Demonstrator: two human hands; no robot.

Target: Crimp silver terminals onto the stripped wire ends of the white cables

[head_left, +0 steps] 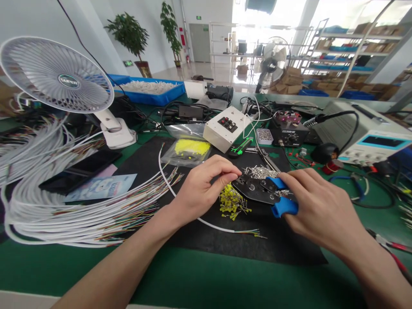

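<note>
My right hand [317, 210] is closed round the blue handles of a black crimping tool [262, 190], held just above the black mat [225, 244]. My left hand [202, 189] pinches its fingertips together at the tool's jaws; what it pinches is too small to make out. A small heap of yellow parts [231, 201] lies right under the tool. A pile of silver metal terminals [260, 172] sits just behind it. One white cable [206, 222] with coloured wire ends runs across the mat below my left hand.
A big bundle of white multi-wire cables [64, 210] fills the left side. A white desk fan [58, 75], a bag of yellow parts [190, 149], a white switch box [225, 128], a soldering station [289, 133] and a power supply [363, 133] stand behind.
</note>
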